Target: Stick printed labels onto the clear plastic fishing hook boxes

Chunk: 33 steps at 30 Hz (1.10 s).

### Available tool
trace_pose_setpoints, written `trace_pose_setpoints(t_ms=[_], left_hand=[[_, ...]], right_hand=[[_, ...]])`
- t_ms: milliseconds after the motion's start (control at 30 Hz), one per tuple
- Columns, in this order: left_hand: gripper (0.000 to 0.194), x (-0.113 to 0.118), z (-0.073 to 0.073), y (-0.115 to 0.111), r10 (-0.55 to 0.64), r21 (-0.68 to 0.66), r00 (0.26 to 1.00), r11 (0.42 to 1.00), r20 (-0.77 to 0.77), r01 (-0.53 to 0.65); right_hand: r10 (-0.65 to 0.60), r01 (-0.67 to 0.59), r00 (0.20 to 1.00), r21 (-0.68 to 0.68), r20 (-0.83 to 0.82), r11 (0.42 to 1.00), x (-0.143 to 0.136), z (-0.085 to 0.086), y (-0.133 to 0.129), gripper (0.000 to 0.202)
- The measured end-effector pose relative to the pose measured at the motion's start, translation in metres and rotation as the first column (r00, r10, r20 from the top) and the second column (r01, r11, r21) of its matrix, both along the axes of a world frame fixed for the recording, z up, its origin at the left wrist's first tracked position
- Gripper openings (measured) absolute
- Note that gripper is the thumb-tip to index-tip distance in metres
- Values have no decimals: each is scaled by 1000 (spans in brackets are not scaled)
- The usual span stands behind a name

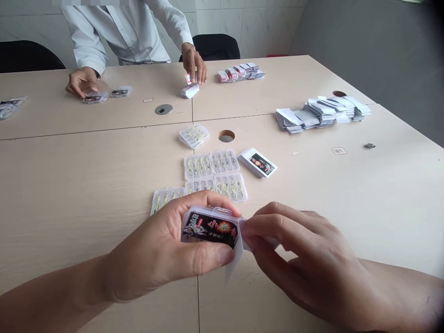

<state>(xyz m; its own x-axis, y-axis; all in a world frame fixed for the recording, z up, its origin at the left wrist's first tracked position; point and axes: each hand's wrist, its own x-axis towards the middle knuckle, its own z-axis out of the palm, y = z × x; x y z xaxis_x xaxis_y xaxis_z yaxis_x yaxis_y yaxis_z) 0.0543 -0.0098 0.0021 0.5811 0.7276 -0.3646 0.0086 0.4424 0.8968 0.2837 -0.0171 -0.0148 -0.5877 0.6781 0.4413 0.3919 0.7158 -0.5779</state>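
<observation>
My left hand [173, 245] is closed around a small clear plastic box [227, 212] held above the table. A black printed label [211, 229] with white and red characters lies on the box's top face, my left thumb pressing near its lower edge. My right hand [301, 249] pinches the label's right end. A white paper flap [234, 266] hangs down there, and a pale sheet shows behind my right fingers. Just beyond my hands are several clear boxes of fish hooks [231, 186] with yellowish line, and a stack of printed labels [258, 163].
Two hook boxes [194, 135] lie stacked farther off. White paper bundles [322, 113] stand at right, with red-edged ones [241, 72] behind. Cable holes [226, 136] pierce the table [86, 180]. Across it, a co-worker's hands [83, 83] touch a labelled box and a paper stack [189, 91].
</observation>
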Motion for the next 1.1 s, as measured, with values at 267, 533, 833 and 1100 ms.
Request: trace_pose_setpoints(t_ms=[267, 533, 833, 1100], left_hand=[[13, 5, 1, -1, 59, 90, 993, 995, -99, -50], [16, 2, -1, 2, 72, 94, 989, 994, -130, -60], [16, 1, 0, 0, 135, 211, 974, 973, -183, -95], [12, 1, -3, -1, 130, 217, 980, 972, -151, -95]], right_hand=[[-1, -1, 999, 41, 54, 999, 1, 4, -1, 16], [-22, 22, 999, 22, 23, 1000, 0, 3, -1, 16], [-11, 9, 999, 32, 44, 999, 1, 2, 0, 19], [3, -9, 998, 83, 65, 996, -1, 3, 2, 24]])
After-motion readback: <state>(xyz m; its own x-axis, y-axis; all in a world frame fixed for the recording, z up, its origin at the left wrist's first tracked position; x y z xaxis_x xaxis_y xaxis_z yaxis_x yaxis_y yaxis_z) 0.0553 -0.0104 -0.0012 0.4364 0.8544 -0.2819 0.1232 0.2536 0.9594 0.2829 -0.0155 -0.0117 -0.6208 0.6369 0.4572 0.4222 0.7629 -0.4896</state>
